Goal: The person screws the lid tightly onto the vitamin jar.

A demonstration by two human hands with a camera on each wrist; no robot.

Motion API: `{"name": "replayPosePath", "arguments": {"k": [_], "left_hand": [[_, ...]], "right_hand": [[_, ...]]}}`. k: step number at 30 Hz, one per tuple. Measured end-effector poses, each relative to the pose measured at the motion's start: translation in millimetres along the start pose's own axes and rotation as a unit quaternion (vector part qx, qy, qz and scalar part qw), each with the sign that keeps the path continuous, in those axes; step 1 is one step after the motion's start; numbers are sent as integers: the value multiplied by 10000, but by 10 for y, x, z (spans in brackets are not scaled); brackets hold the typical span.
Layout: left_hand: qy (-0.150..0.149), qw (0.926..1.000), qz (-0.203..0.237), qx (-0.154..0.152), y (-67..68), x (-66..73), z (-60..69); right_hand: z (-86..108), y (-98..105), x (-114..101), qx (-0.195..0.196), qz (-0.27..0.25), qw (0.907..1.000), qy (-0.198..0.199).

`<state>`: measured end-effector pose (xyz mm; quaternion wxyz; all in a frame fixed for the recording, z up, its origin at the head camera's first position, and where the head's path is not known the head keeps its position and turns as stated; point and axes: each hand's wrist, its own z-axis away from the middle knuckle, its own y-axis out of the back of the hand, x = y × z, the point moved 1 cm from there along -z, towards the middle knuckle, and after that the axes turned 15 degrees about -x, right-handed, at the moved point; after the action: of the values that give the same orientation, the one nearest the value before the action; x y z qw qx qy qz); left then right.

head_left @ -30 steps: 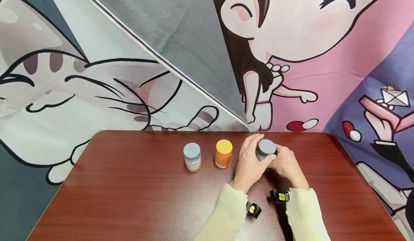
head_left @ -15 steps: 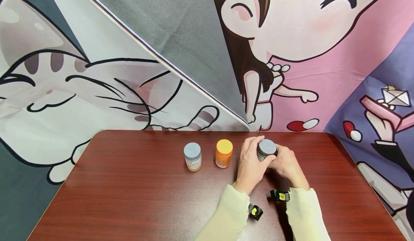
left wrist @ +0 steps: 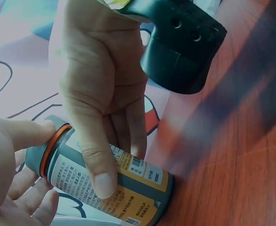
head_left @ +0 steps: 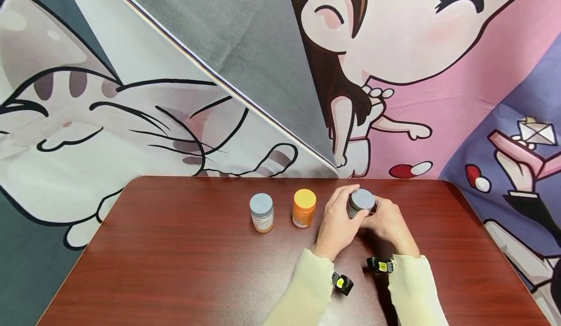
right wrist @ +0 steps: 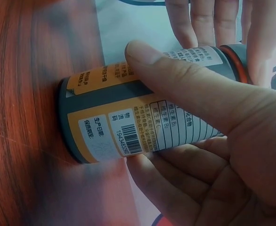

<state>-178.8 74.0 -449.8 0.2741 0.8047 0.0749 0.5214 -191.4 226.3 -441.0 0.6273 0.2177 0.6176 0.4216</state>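
A dark grey vitamin bottle (left wrist: 105, 179) with a grey lid (head_left: 363, 198) and a yellow and white label stands upright near the table's back edge. My left hand (head_left: 339, 222) holds the lid from the left, with fingers and thumb round it. Lower down, my right hand (head_left: 387, 223) grips the bottle's body, its thumb (right wrist: 185, 84) lying across the label. Both wrist views show an orange ring (left wrist: 53, 148) just under the lid. The bottle's base appears to rest on the table. From the head view the hands hide most of the body.
Left of my hands an orange bottle (head_left: 303, 214) with a yellow lid stands on the brown table (head_left: 197, 267). Farther left is a pale bottle (head_left: 263, 219) with a grey-blue lid. A cartoon-printed cloth (head_left: 245, 73) rises behind the table's back edge.
My left hand has shifted slightly right and then back left at the lid, its thumb now a little farther left. The right hand and the other bottles stay in place.
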Motion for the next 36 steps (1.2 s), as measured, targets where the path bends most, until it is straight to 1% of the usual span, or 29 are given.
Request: {"name": "replayPosePath", "arguments": {"k": [3, 8, 12, 16, 22, 26, 32, 36], "left_hand": [[-18, 10000, -31, 35, -3, -14, 4], [-58, 9995, -47, 311, -36, 4, 2], [82, 9988, -11, 481, -64, 26, 0], [171, 9985, 29, 521, -84, 29, 7], [101, 9983, -26, 580, -98, 22, 15], [89, 9986, -59, 512, -85, 12, 14], [58, 9998, -1, 179, -20, 2, 0], [-23, 10000, 16, 32, 13, -8, -3]], "right_hand": [[-6, -15, 2, -56, -15, 9999, -126], [-16, -16, -2, -83, 20, 9997, -236], [-14, -16, 0, -112, 21, 9997, -227], [-17, -16, 6, -113, 33, 9997, -194], [-20, -11, 10, -111, 57, 9999, -75], [-14, -13, 9, -94, 60, 9999, -31], [-13, -21, 15, -91, 40, 9999, -138], [-18, -24, 20, -74, 70, 9998, -161]]}}
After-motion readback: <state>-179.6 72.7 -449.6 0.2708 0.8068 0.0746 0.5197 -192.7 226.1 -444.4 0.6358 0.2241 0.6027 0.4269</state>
